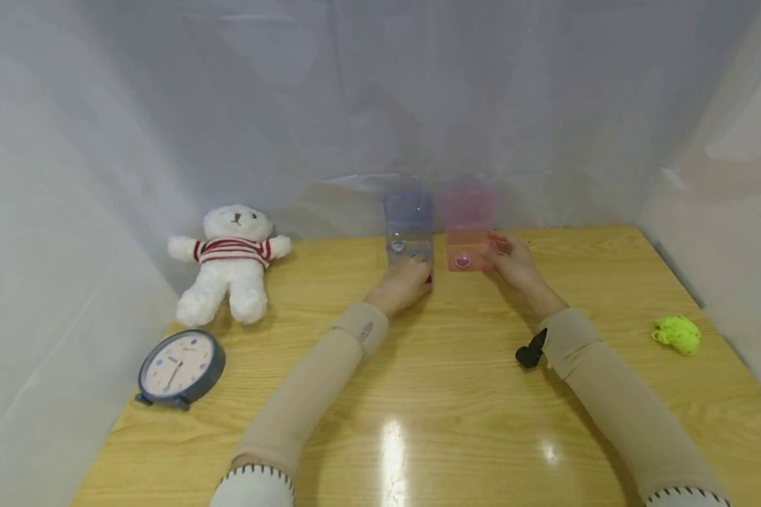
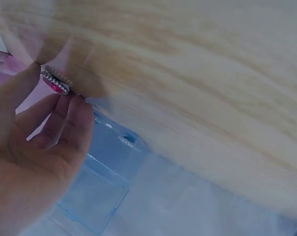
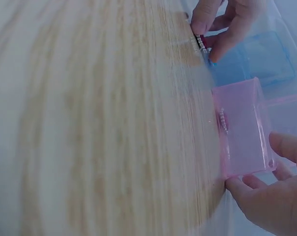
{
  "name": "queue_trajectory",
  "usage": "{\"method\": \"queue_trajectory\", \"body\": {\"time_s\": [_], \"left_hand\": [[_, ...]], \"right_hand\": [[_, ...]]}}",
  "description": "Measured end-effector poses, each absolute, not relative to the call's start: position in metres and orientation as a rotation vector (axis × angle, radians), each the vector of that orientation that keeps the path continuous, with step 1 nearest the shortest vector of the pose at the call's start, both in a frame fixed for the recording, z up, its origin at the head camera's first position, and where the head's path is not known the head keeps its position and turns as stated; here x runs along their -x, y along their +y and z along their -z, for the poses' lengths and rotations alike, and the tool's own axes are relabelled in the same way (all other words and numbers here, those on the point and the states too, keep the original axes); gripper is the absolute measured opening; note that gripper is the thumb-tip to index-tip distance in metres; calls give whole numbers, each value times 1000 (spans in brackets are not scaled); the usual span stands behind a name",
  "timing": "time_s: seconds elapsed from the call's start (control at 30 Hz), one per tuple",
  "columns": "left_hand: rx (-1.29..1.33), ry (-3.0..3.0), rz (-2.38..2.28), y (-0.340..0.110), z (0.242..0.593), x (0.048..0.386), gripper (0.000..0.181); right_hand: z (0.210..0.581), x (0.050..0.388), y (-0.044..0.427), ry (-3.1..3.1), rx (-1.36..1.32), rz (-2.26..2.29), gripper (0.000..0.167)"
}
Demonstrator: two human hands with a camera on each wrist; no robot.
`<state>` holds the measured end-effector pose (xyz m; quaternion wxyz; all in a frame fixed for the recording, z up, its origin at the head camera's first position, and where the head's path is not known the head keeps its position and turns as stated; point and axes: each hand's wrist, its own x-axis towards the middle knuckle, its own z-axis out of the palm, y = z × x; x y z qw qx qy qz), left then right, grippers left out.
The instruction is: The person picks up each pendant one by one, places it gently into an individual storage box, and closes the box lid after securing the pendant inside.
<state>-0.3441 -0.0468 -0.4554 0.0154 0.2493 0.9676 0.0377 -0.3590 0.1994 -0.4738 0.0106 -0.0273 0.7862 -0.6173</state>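
Note:
My left hand (image 1: 401, 287) pinches a red gem piece with a silver beaded edge (image 2: 55, 83) between thumb and fingertips, by the front of the open blue box (image 1: 409, 211). Inside that box lies a silvery piece (image 1: 397, 246). The open pink box (image 1: 469, 243) stands just to its right, with a pink gem piece (image 1: 462, 261) inside. My right hand (image 1: 518, 269) holds the pink box at its right side, thumb near the front corner and a finger near the hinge in the right wrist view. Both lids lean back.
A white teddy bear (image 1: 231, 271) in a striped top leans at the back left, with a round blue clock (image 1: 180, 366) in front of it. Yellow-green yarn (image 1: 677, 334) lies at the right. A black object (image 1: 531, 352) is beside my right cuff. Pale sheeting (image 1: 368, 105) hangs behind the table.

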Motion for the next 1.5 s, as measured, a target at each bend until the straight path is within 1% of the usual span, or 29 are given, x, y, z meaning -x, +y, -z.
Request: {"method": "queue_trajectory", "body": {"time_s": [0.13, 0.2, 0.33, 0.43, 0.6, 0.7, 0.8, 0.97, 1.2, 1.43, 1.5], "left_hand": [[-736, 3013, -170, -43, 454, 344, 11], [-732, 3017, -180, -42, 453, 344, 12], [-755, 3028, -208, -40, 451, 342, 11], [-794, 3040, -312, -38, 446, 340, 9], [-903, 3084, -520, -31, 435, 342, 26], [-963, 3101, -621, -26, 429, 344, 33], [-979, 3102, -704, -23, 424, 346, 35], [-976, 3104, -689, -17, 420, 350, 33], [-943, 3082, -703, -2, 417, 361, 49], [-910, 3081, -690, 9, 424, 374, 37], [-900, 3085, -682, 12, 426, 377, 36]], "right_hand": [[474, 359, 200, 2445, 74, 1936, 58], [474, 359, 200, 2449, 73, 1929, 58], [474, 358, 200, 2457, 70, 1921, 58], [474, 358, 199, 2445, 63, 1933, 58], [474, 358, 200, 2481, 78, 1896, 58], [475, 358, 201, 2494, 99, 1893, 58], [476, 360, 201, 2487, 111, 1901, 57], [475, 362, 201, 2451, 109, 1923, 57], [477, 363, 201, 2472, 127, 1938, 57], [478, 364, 203, 2433, 110, 1951, 57], [478, 363, 202, 2434, 105, 1953, 57]]}}
